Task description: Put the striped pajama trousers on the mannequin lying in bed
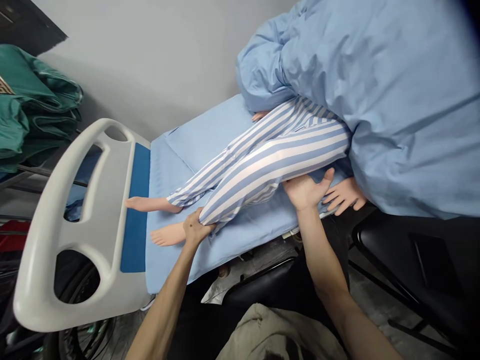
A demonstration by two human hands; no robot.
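A mannequin in blue-and-white striped trousers (277, 157) lies on the bed, its upper body under a blue quilt (393, 100). My left hand (197, 227) is wrapped round the ankle of the mannequin's nearer leg, at the trouser cuff. Just beyond it shows the bare nearer foot (167, 235). The farther foot (150, 203) points toward the footboard. Palm up, my right hand (305, 190) reaches beneath the nearer thigh; its thumb is spread wide and the other fingers are mostly hidden under the leg. Close to that thumb rests the mannequin's hand (345, 195).
A white footboard (35, 250) with a blue panel closes the bed's left end. The light-blue sheet (180, 150) covers the mattress. Black folding chairs (420, 265) stand at the near right. Green folded cloth (37, 105) and a wheel (78, 300) are at left.
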